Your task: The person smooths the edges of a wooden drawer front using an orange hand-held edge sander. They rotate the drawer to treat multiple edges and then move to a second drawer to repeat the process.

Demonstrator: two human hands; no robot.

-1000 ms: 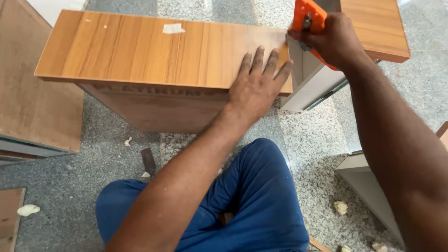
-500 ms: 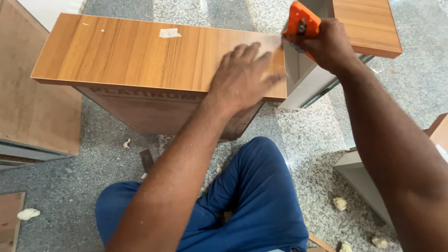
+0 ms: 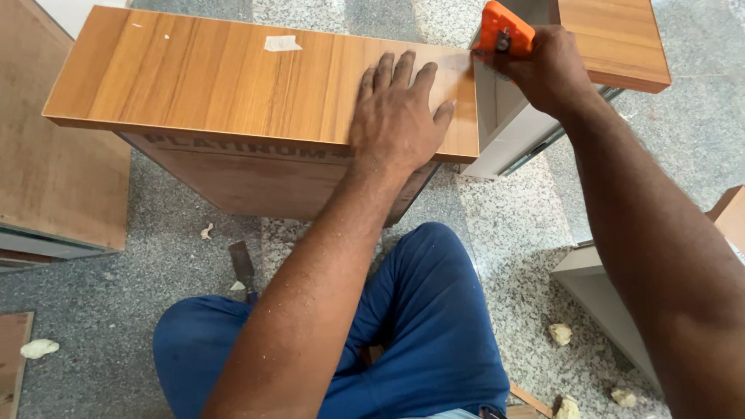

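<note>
Knees: I see blue trousers (image 3: 419, 326) nearest the camera, legs folded on the speckled grey stone floor (image 3: 512, 233).
Floor litter: pale crumpled scraps (image 3: 37, 348) lie at my left; more lie at my right near a grey board edge (image 3: 597, 295). A dark chisel-like tool (image 3: 242, 268) lies just beside my left knee.
Left hand: my left hand (image 3: 396, 116) lies flat, fingers spread wide, pressing on the wood-grain panel (image 3: 217, 77) near its right end; it holds nothing.
Panel: the orange-brown laminated board rests across a brown box-like carcass (image 3: 256, 178), whose front carries dark printed lettering just under the panel's edge.
Label: a small whitish rectangular sticker (image 3: 281, 43) sits on the panel's far side, left of my hand.
Right hand: my right hand (image 3: 547, 70) is closed around an orange tool (image 3: 503, 32), held at the panel's far right corner.
Beyond: a white-sided cabinet piece (image 3: 504, 124) with another wood-grain top (image 3: 613, 39) stands just beside that corner; I cannot tell what it contains.
</note>
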